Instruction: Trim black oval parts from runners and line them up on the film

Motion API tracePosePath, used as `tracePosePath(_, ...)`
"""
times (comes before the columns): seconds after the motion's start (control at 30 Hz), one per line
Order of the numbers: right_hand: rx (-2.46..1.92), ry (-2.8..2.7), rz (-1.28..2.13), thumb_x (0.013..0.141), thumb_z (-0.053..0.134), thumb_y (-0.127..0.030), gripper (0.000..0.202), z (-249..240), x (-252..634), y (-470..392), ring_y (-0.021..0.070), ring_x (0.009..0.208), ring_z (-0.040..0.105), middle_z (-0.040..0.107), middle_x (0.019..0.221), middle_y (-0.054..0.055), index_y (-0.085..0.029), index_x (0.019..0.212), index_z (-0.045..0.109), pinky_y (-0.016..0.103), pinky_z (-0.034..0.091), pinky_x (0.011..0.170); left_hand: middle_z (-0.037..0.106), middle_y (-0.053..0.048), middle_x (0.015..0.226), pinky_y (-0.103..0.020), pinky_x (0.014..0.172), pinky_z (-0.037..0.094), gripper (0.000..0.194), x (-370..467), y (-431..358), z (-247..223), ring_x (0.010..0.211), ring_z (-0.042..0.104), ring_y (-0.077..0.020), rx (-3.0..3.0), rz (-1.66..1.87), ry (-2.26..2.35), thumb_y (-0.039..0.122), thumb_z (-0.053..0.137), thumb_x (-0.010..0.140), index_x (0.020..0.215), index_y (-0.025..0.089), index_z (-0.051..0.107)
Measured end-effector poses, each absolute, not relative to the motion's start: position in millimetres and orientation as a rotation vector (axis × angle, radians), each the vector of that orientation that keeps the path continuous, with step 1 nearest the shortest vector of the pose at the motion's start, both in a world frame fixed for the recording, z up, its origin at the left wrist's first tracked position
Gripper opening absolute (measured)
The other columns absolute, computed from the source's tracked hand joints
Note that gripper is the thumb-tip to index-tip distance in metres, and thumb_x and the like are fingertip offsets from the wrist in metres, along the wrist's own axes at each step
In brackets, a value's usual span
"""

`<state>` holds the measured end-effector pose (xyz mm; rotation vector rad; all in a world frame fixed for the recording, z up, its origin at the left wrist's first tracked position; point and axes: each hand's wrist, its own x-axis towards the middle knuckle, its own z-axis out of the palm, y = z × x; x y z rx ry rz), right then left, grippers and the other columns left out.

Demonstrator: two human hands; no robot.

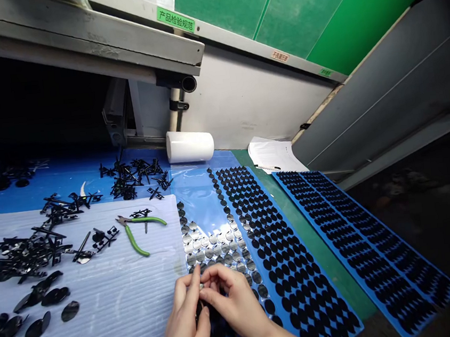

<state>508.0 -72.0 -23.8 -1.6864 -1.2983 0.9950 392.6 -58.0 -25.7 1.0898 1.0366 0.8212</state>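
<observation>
My left hand [186, 317] and my right hand [233, 301] meet at the lower middle, above a blue sheet covered with rows of glossy black discs [213, 251]. Between the left thumb and fingers shows a dark curved edge, apparently one of these black discs, mostly hidden. The right thumb and index finger are pinched together right beside it; whatever lies between them is too small to make out. Green-handled side cutters [138, 228] lie open on the white foam sheet [130, 302], left of my hands.
Loose black discs [35, 330] and piles of black plastic sprues [24, 251] cover the left side. A white roll [190, 146] lies at the back, near papers with a pen [275, 153]. More blue sheets of discs [356, 230] extend rightward. A metal shelf [116, 51] overhangs the back left.
</observation>
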Motion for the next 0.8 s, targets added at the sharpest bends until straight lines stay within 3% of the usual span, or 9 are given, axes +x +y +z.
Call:
tracePosePath(0.13, -1.658, -1.372, 0.955, 0.077, 0.054, -0.022, 0.008, -26, 521, -58, 0.0124, 0.065, 0.058, 0.063, 0.073, 0.001, -0.017, 0.083, 0.059, 0.022, 0.049, 0.058, 0.049, -0.007, 0.113, -0.027, 0.086, 0.034, 0.041, 388, -54, -22, 0.099, 0.049, -0.0216, 1.147, 0.821, 1.069, 0.020, 0.052, 0.072, 0.114, 0.022, 0.053)
tracePosePath(0.23, -1.724, -1.452, 0.798, 0.078, 0.053, -0.024, 0.012, -26, 548, -36, 0.0139, 0.069, 0.059, 0.063, 0.077, 0.002, -0.017, 0.087, 0.059, 0.025, 0.049, 0.062, 0.051, -0.008, 0.113, -0.027, 0.073, 0.042, 0.046, 382, -47, -22, 0.076, 0.056, -0.0162, 1.002, 0.714, 1.084, 0.027, 0.056, 0.072, 0.117, 0.022, 0.046)
tracePosePath(0.3, -1.780, -1.475, 0.672, 0.080, 0.051, -0.025, 0.015, -26, 568, -18, 0.0158, 0.074, 0.059, 0.064, 0.082, 0.004, -0.017, 0.089, 0.059, 0.029, 0.048, 0.067, 0.060, -0.006, 0.090, -0.021, 0.046, 0.039, 0.036, 378, -42, -24, 0.044, 0.047, -0.0068, 0.861, 0.601, 1.051, 0.036, 0.056, 0.072, 0.103, 0.019, 0.050)
tracePosePath(0.37, -1.806, -1.552, 0.590, 0.079, 0.052, -0.025, 0.012, -26, 584, -2, 0.0163, 0.072, 0.058, 0.065, 0.080, 0.004, -0.018, 0.083, 0.062, 0.030, 0.047, 0.068, 0.057, 0.001, 0.059, -0.017, 0.032, 0.021, 0.029, 375, -37, -26, 0.029, 0.028, -0.0008, 0.771, 0.509, 0.991, 0.045, 0.052, 0.073, 0.080, 0.017, 0.053)
tracePosePath(0.43, -1.796, -1.680, 0.557, 0.077, 0.056, -0.023, 0.008, -27, 591, 11, 0.0161, 0.073, 0.058, 0.066, 0.076, 0.001, -0.021, 0.076, 0.064, 0.029, 0.045, 0.071, 0.051, 0.005, 0.047, -0.017, 0.032, 0.010, 0.034, 373, -34, -28, 0.027, 0.019, 0.0014, 0.745, 0.475, 0.933, 0.049, 0.049, 0.074, 0.066, 0.016, 0.050)
tracePosePath(0.5, -1.774, -1.811, 0.538, 0.075, 0.059, -0.022, 0.007, -29, 591, 19, 0.0158, 0.076, 0.057, 0.066, 0.074, -0.001, -0.023, 0.072, 0.066, 0.027, 0.043, 0.073, 0.048, 0.005, 0.047, -0.017, 0.033, 0.008, 0.036, 372, -34, -29, 0.029, 0.019, 0.0017, 0.733, 0.475, 0.895, 0.050, 0.048, 0.074, 0.065, 0.015, 0.050)
tracePosePath(0.67, -1.769, -2.000, 0.461, 0.078, 0.057, -0.023, 0.009, -37, 584, 27, 0.0158, 0.080, 0.055, 0.067, 0.079, -0.002, -0.025, 0.078, 0.066, 0.027, 0.040, 0.075, 0.015, 0.013, 0.039, -0.016, 0.034, 0.006, 0.037, 372, -37, -26, 0.033, 0.008, -0.0012, 0.669, 0.419, 0.861, 0.054, 0.045, 0.074, 0.067, 0.018, 0.047)
tracePosePath(0.8, -1.779, -2.078, 0.420, 0.079, 0.057, -0.026, 0.009, -42, 584, 30, 0.0166, 0.080, 0.054, 0.066, 0.081, 0.000, -0.024, 0.078, 0.065, 0.029, 0.039, 0.074, 0.034, 0.010, 0.047, -0.015, 0.033, 0.006, 0.034, 374, -37, -22, 0.032, 0.017, 0.0000, 0.624, 0.428, 0.915, 0.053, 0.047, 0.073, 0.079, 0.019, 0.049)
